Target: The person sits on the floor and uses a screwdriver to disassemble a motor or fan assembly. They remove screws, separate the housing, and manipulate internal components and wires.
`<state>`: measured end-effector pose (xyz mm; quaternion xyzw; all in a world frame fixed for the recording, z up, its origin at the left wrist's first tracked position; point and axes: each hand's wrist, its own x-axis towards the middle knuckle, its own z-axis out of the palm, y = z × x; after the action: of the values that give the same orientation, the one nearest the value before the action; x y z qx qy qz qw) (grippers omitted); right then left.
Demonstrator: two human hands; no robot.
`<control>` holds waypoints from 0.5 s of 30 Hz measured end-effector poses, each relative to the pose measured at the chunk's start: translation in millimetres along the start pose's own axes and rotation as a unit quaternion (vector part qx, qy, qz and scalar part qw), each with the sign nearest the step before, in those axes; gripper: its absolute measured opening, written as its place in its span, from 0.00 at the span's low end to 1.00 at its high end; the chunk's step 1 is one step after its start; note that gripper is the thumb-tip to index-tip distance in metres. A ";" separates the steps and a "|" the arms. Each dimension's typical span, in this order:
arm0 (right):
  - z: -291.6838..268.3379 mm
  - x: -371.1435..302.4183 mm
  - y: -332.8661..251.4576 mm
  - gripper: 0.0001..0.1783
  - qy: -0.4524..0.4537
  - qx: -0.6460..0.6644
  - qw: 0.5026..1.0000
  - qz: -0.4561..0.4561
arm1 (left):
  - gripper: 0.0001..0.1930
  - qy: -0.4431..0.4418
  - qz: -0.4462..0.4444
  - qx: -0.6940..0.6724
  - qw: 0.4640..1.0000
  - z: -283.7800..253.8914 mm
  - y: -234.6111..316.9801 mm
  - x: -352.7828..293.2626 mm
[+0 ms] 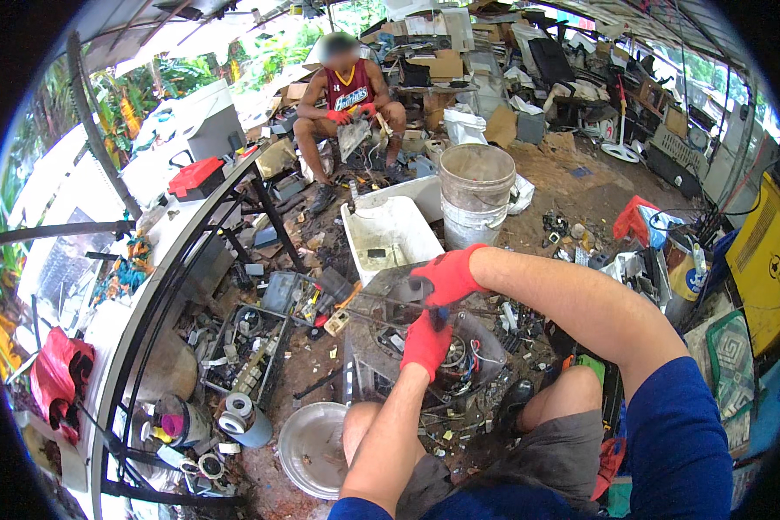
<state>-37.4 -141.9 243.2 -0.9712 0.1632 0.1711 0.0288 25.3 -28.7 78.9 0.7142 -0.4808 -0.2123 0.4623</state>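
Both my hands wear red gloves and work close together over a dark, opened appliance casing (485, 334) in front of my knees. My left hand (426, 344) is closed around something with a dark blue end at its top; the rest is hidden in the fist. Just above it, my right hand (449, 276) is bent down with its fingers curled at a dark grey part (390, 299), and what they grip is hidden. A round part with coloured wires (455, 354) shows inside the casing, below and right of my left hand.
Beyond the casing are a white basin (390, 230) and a tall bucket (477, 186). A round tub (314, 451) stands by my left knee. At left are a crate of scrap parts (250, 364) and a table with a red toolbox (197, 178). A red-gloved person (347, 91) sits opposite, handling scrap.
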 end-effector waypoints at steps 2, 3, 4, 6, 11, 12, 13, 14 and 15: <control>-13.3 -6.7 -17.4 0.29 -0.017 -0.010 0.997 0.071 | 0.22 0.005 0.007 -0.001 1.000 -4.5 -2.8 -1.9; -22.8 -7.1 -22.7 0.29 -0.064 -0.029 0.994 0.081 | 0.22 0.008 0.012 -0.009 1.000 -3.2 -0.1 -3.3; -26.3 -6.1 -24.4 0.29 -0.110 -0.048 0.989 0.090 | 0.22 0.011 0.016 -0.017 1.000 -2.5 2.0 -5.3; -12.4 -0.2 -5.8 0.30 -0.069 -0.056 0.996 -0.001 | 0.23 0.021 0.008 -0.020 1.000 1.3 6.0 -3.5; -4.6 6.3 14.9 0.27 -0.082 0.003 0.990 -0.114 | 0.25 -0.010 -0.024 0.017 1.000 4.6 13.0 -0.8; -3.9 4.8 7.5 0.26 -0.042 0.016 0.997 -0.058 | 0.25 -0.010 -0.030 0.025 0.999 2.4 5.2 0.8; 0.8 -0.1 -1.3 0.26 -0.001 0.030 1.000 -0.001 | 0.25 -0.011 -0.036 0.033 0.999 0.6 -2.4 1.4; -0.6 -5.9 -10.8 0.25 0.039 0.046 0.997 0.056 | 0.25 -0.004 -0.039 0.035 0.999 -1.3 -5.3 -0.1; -6.3 -7.8 -14.5 0.25 0.012 0.011 0.998 0.066 | 0.25 0.000 -0.037 0.034 0.999 -0.4 -1.7 -0.6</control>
<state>-37.6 -126.5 251.9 -0.9599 0.2294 0.1589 0.0256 26.2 -27.8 77.5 0.7465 -0.4612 -0.2128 0.4299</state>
